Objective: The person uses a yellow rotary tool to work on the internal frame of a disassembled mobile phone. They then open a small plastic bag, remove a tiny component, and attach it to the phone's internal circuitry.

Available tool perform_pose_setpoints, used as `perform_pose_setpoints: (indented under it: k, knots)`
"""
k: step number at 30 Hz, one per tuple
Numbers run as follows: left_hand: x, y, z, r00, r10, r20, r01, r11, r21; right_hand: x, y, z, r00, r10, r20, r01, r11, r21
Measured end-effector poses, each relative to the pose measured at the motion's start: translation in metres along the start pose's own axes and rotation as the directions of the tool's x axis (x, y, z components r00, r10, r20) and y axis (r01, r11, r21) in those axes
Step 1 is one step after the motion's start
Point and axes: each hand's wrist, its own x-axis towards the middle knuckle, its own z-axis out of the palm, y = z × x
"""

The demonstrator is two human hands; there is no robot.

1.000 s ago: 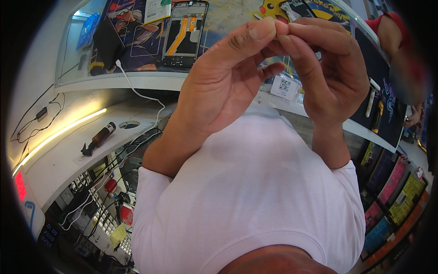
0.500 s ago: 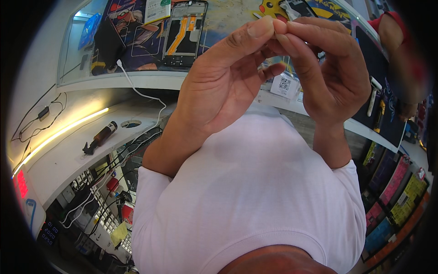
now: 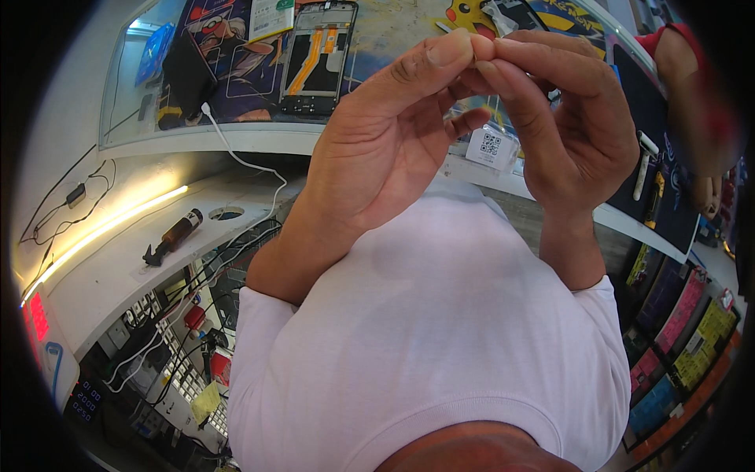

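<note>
Both hands are raised above the front edge of the work table, their fingertips meeting at the top of the view. My left hand [image 3: 385, 134] pinches thumb against finger, with the other fingers curled behind. Thumb and forefinger of my right hand [image 3: 578, 118] press together at the same spot. Whatever lies between the fingertips is too small or too hidden to name. Left of the hands, an opened phone [image 3: 318, 59] with orange ribbon cables lies on the table, with a white and green boxed part [image 3: 271, 17] beside it. A clear packet [image 3: 493, 147] with a square code shows below the fingers.
A black device [image 3: 187, 77] with a white cable [image 3: 240, 155] lies at the table's left. A brown bottle [image 3: 174, 234] lies on the lower shelf. Knife-like yellow tool [image 3: 654, 199] and white tool [image 3: 641, 175] rest at right. Another person's arm [image 3: 692, 102] is at far right.
My hands hold almost the same pose, with only a slight shift at the fingertips. The other person's arm at the far right has moved a little.
</note>
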Motion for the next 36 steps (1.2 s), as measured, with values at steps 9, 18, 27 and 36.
perform_pose_setpoints:
  k: [9,18,27,36]
  knots:
    - [-0.001,0.001,-0.007,0.995,0.061,0.073,-0.063,0.997,0.037,0.0,-0.006,0.004,0.999,0.042,-0.013,-0.042,0.999,-0.001]
    - [0.003,-0.002,-0.002,0.973,0.23,-0.035,-0.214,0.945,0.246,-0.001,-0.005,0.009,0.998,0.02,-0.063,-0.023,0.999,-0.032]
    - [0.003,-0.005,0.01,0.936,0.341,-0.083,-0.274,0.858,0.433,-0.002,-0.004,0.008,0.994,-0.095,-0.058,0.081,0.973,-0.214]
    - [0.002,-0.007,0.016,0.936,0.322,-0.143,-0.229,0.864,0.448,-0.002,-0.004,0.012,0.987,-0.096,-0.133,0.055,0.958,-0.283]
